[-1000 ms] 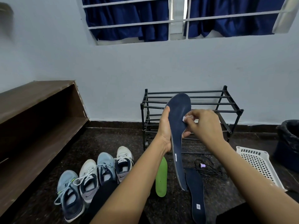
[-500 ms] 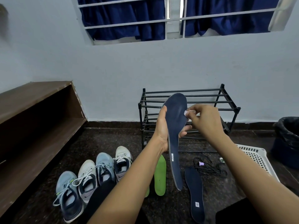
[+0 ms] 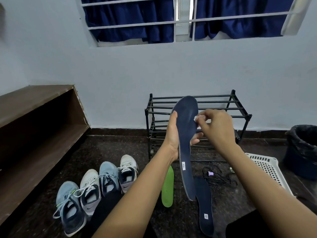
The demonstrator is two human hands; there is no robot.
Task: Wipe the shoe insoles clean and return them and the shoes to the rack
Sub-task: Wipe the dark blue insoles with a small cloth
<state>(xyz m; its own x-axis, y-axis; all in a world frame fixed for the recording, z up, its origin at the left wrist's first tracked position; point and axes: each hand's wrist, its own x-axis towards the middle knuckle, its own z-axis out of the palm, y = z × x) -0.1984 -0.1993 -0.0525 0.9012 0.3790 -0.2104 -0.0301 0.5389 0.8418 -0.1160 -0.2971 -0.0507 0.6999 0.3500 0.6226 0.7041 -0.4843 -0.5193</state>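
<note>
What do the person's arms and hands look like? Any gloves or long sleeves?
No gloves and no sleeves in view. The left hand and right hand are bare. The left forearm and right forearm are bare right down to the picture's edge. No watch, ring or bracelet shows on the sides facing the camera.

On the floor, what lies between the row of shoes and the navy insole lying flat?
One green insole, seen in the head view.
</note>
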